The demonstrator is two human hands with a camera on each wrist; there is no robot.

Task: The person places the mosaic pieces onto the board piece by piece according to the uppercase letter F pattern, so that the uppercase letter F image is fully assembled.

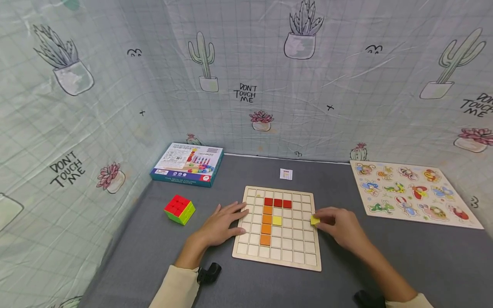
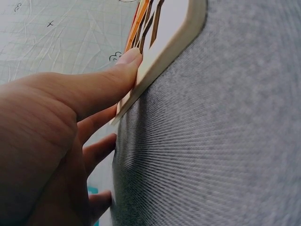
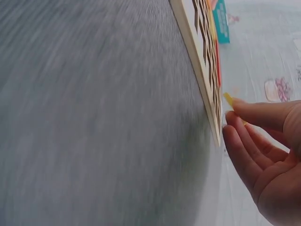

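Note:
A light wooden grid board [image 1: 276, 264] lies on the table, with square recesses. Three red tiles [image 1: 277, 203] form a row near its far side, and several orange tiles [image 1: 267, 219] run in a column down from the row's left end. One yellow tile [image 1: 277, 220] sits just right of that column. My left hand [image 1: 219, 226] rests at the board's left edge, fingers spread and thumb [image 2: 108, 84] touching the rim. Over the right edge, my right hand [image 1: 340, 226] pinches another yellow tile [image 1: 315, 220] between thumb and fingertips; the right wrist view shows it edge-on.
A red, yellow and green puzzle cube [image 1: 179, 209] stands left of the board, with a flat game box [image 1: 187, 164] behind it. Beyond the board lies a small printed card [image 1: 286, 174]. An insect picture puzzle [image 1: 414, 192] occupies the far right, below a patterned cloth backdrop [image 1: 231, 55].

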